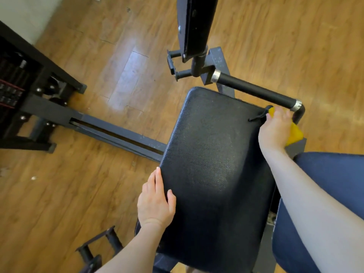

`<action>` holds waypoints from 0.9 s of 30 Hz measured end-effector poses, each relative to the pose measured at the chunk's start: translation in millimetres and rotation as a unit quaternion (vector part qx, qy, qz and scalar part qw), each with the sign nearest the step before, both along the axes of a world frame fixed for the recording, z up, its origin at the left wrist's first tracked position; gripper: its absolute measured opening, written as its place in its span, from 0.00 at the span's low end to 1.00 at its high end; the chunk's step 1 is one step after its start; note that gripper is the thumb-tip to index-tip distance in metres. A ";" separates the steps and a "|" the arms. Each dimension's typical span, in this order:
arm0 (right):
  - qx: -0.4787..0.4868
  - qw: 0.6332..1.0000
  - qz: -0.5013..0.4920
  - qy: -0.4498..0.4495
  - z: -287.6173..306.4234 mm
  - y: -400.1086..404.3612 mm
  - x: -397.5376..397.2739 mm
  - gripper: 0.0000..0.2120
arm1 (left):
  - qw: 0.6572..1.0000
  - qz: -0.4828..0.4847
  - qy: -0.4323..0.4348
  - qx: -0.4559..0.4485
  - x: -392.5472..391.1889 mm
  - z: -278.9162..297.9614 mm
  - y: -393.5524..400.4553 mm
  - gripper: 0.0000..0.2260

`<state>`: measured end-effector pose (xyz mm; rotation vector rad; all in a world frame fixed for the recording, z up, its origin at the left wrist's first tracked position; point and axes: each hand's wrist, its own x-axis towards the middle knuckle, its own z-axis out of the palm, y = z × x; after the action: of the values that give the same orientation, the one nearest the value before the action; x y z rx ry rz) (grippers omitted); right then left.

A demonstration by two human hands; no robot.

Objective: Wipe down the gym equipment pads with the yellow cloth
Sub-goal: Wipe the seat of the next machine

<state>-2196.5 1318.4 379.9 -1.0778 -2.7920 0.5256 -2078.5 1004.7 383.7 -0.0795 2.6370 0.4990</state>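
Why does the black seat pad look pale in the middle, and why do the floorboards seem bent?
Head view: light glares off the pad, giving a pale sheen; another bright patch lies on the floor. The wide-angle lens curves the boards; edges look slightly soft.

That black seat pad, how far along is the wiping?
Nothing shows which parts are already clean; the black seat pad has sheen but no visible wipe marks. In hand: the right hand presses the yellow cloth at the pad's far right edge, beside the handle bar, while the left hand steadies the left edge. Possibly left: the upright pad beyond.
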 end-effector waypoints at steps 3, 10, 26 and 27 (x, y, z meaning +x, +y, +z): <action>-0.007 0.989 0.143 -0.033 2.1 -33.1 -49.2 0.12 | 1.000 0.000 0.003 -0.008 0.7 -2.1 -2.4 0.30; -0.009 0.900 0.432 -0.055 6.4 -132.1 -123.6 0.10 | 0.999 -0.009 0.027 -0.017 -1.3 -2.0 -3.7 0.30; 0.083 0.724 0.667 -0.156 6.3 -191.2 -42.0 0.15 | 0.993 0.008 0.112 0.024 5.6 -11.4 -8.9 0.29; 0.080 0.718 0.671 -0.165 8.8 -190.4 -40.4 0.15 | 0.992 0.011 0.118 0.030 6.0 -11.5 -9.4 0.29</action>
<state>-2236.9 1128.0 388.6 1.2223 -3.3306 0.0984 -2072.5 995.3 372.2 -0.0322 2.8514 0.6297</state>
